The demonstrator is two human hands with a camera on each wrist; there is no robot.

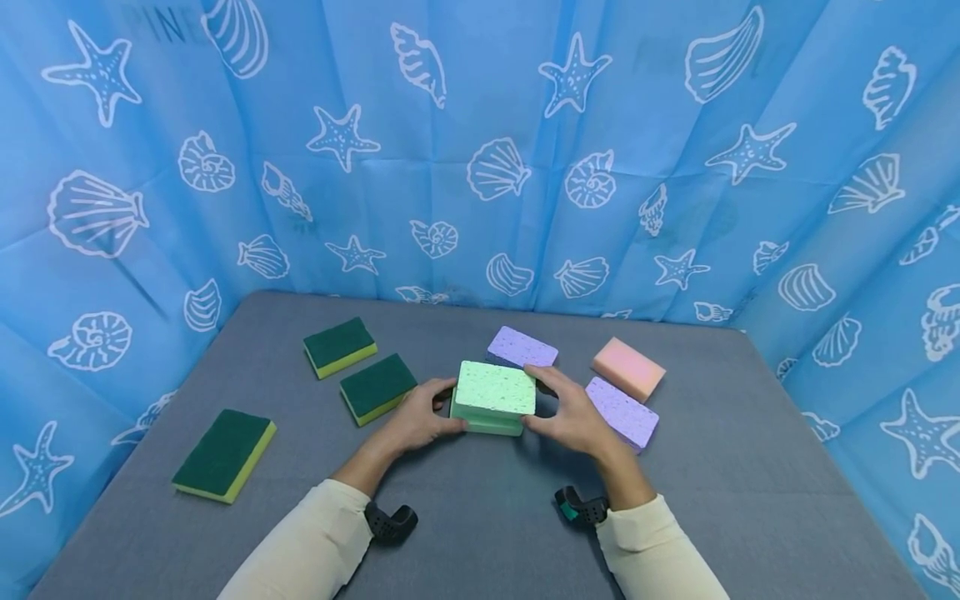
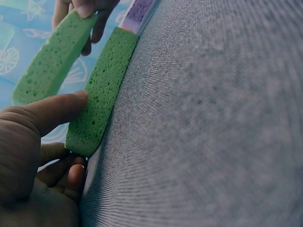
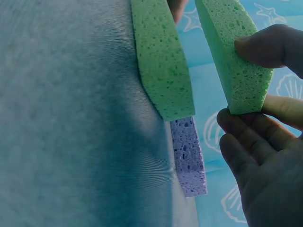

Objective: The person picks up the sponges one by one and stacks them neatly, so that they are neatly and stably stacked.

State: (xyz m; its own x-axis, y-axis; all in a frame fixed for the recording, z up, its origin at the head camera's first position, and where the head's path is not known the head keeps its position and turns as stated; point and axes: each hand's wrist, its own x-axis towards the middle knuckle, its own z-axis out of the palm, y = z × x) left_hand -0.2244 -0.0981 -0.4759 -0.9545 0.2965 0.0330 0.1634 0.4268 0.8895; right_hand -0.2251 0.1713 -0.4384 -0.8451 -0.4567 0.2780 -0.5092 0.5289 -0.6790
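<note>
Two light green sponges sit at the middle of the grey counter, one above the other: the upper green sponge is lifted clear of the lower green sponge, which lies flat on the cloth. The right hand has its grip clenched on the upper sponge's right end, thumb on one face and fingers under the other. The left hand grasps the left end of the pair, its thumb pressed to the lower sponge's edge. Just behind lies a purple sponge, with another purple sponge and a pink sponge to the right. Three dark green scouring pads lie to the left. Blue seashell-printed curtains enclose the counter.
</note>
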